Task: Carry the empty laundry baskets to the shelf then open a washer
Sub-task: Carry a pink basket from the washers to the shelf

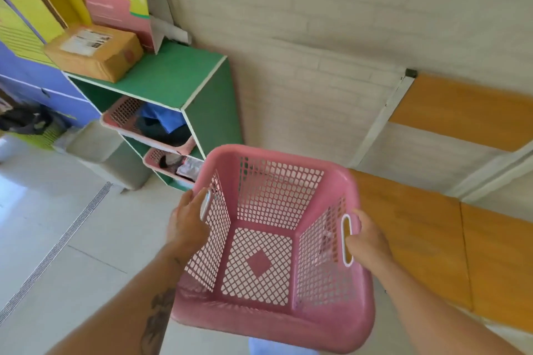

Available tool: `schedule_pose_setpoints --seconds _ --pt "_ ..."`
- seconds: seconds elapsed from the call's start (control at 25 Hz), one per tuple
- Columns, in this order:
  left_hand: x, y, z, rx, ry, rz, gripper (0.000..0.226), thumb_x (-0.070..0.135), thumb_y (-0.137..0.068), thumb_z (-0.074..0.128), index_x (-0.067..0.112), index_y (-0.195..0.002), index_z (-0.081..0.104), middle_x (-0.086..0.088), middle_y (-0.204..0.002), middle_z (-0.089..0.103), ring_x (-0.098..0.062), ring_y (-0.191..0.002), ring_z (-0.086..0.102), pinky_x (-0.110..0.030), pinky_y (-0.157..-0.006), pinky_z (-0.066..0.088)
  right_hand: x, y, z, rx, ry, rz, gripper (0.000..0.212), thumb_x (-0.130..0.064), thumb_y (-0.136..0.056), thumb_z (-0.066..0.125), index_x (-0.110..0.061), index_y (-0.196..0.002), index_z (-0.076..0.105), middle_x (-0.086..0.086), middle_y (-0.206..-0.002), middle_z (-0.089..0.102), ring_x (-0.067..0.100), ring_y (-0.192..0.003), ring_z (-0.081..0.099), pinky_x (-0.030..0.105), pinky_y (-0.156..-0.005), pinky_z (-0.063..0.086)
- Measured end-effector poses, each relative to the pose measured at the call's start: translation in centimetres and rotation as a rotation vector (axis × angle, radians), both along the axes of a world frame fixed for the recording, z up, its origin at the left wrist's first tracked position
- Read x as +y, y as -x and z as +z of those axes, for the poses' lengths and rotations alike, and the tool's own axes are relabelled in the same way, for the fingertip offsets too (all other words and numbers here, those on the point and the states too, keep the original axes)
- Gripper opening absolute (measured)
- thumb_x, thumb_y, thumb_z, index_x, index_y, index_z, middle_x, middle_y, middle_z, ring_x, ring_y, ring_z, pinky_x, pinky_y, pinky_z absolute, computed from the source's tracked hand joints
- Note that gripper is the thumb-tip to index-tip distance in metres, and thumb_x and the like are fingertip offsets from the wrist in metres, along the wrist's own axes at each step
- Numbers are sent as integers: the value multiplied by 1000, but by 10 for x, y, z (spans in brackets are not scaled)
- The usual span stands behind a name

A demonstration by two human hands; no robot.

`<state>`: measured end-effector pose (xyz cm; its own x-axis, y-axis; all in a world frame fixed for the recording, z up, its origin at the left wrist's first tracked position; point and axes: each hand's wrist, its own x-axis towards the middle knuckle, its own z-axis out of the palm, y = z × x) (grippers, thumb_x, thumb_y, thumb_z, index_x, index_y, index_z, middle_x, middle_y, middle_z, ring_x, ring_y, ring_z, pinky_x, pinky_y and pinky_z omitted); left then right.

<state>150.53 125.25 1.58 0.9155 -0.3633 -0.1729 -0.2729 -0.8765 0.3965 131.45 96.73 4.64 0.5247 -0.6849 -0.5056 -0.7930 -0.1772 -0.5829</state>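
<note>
Both hands, left hand [187,225] and right hand [367,242], hold the empty pink basket [274,323].

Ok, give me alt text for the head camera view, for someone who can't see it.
Two bare hands, left hand and right hand, hold an empty pink laundry basket by its side handles. Ahead on the left, a green shelf holds two filled pink baskets, with a parcel on top.

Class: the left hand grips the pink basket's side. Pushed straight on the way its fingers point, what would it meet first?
Probably the green shelf, near its lower compartment; the left hand points up the pink basket wall towards it, though depth is unclear.
</note>
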Motion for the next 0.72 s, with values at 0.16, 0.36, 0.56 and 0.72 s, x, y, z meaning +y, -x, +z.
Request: schedule_pose_setpoints --seconds 0.16,0.36,0.56,0.72 --pt "-31 -50 -39 89 6 31 83 -4 -69 51 30 -144 40 0 -145 40 -29 -110 57 -38 -84 53 -15 -42 -29 28 -31 -70 66 8 -77 45 -23 -135 49 10 -129 58 23 -97 56 40 -84 53" --pt "-56 -102 -103 267 113 91 82 1 -65 50 39 -138 46 4 -127 47 -11 -80 56 -28 -58 51 -23 -90 -75 82 -27 -193 58 14 -76 41 -9 -128 53 16 -120 60 32 -105 58 43 -86 50" --pt "-81 -146 -176 324 169 86 80 4 -72 51 46 -139 38 -2 -128 47 -9 -83 57 -29 -61 54 -34 -132 -131 71 -39 -288 69 10 -81 45 -19 -144 42 5 -149 44 25 -127 48 30 -87 40" --pt "-100 -177 -225 362 179 138 76 21 -72 50 50 -140 34 -1 -129 44 -29 -101 60 -49 -82 57 -42 -162 -169 38 -47 -337 66 11 -83 45 -16 -143 42 2 -146 45 18 -116 49 24 -70 45"
